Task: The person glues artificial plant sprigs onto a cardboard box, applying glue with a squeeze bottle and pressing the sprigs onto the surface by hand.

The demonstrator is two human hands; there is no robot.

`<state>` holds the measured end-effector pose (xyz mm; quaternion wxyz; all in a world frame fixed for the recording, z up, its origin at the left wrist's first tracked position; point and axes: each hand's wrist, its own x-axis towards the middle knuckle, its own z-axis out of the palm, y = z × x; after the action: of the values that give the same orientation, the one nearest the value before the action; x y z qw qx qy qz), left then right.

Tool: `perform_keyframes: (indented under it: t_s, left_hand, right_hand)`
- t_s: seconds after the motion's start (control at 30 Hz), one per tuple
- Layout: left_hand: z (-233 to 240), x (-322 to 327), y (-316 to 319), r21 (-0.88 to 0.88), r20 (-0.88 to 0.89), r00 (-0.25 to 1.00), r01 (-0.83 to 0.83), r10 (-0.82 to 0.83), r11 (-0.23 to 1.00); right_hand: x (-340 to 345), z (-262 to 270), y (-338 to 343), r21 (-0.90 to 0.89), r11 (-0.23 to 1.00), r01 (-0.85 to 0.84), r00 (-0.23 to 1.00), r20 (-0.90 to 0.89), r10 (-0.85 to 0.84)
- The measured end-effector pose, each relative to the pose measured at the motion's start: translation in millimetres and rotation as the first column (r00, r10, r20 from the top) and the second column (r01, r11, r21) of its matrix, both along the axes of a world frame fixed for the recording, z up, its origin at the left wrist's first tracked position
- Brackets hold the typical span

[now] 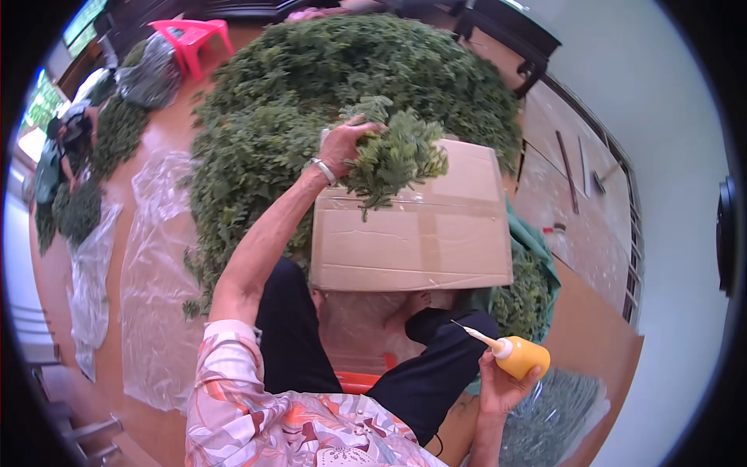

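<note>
With my left hand (345,147) I hold a bunch of green leafy sprigs (400,154) above the far left part of a cardboard box (373,239). The box stands in front of my knees, its top seams taped. My right hand (506,379) is closed around a yellow squeeze bottle (525,357) with a long pale nozzle, tilted over my right knee. A thin tip sticks out of the nozzle and points up and left. Beyond the box and to its left lies a large heap of green sprigs (350,64).
Clear plastic sheeting (160,292) lies on the floor at left. A pink plastic stool (195,38) stands at the far left, near a person (76,128) among more greenery. A green bag (540,251) of sprigs is right of the box. Dark furniture (513,35) stands at the far right.
</note>
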<state>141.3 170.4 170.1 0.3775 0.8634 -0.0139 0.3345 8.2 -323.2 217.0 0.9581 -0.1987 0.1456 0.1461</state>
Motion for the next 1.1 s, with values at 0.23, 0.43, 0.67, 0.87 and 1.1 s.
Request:
perform_keyframes:
  t_s: [0.23,0.43,0.67,0.87,1.1]
  left_hand:
    - [-85.4,60.9,-57.2,0.35,-0.596,0.784,0.06,0.172,0.935]
    - [-6.9,50.2,-77.9,0.365,-0.814,0.525,0.13,0.248,0.922]
    - [-41.7,48.3,-39.1,0.185,-0.638,0.769,0.215,-0.05,0.959]
    - [-25.1,35.7,-52.6,0.313,-0.383,0.924,0.12,0.01,0.942]
    - [-4.3,0.3,-134.9,0.671,0.004,0.989,-0.115,0.15,0.733]
  right_hand:
    - [-0.3,-3.1,-12.9,0.065,0.995,0.077,0.997,-0.015,-0.076]
    - [7.8,-13.2,-21.5,0.074,0.992,0.104,0.994,-0.036,-0.101]
    - [6.1,-16.7,-8.5,0.077,0.996,0.054,0.998,-0.016,-0.053]
    - [-8.6,-6.9,1.0,0.178,0.984,0.011,0.997,0.069,-0.023]
    - [-27.0,-0.4,-7.9,0.244,0.969,0.035,0.991,0.119,-0.065]
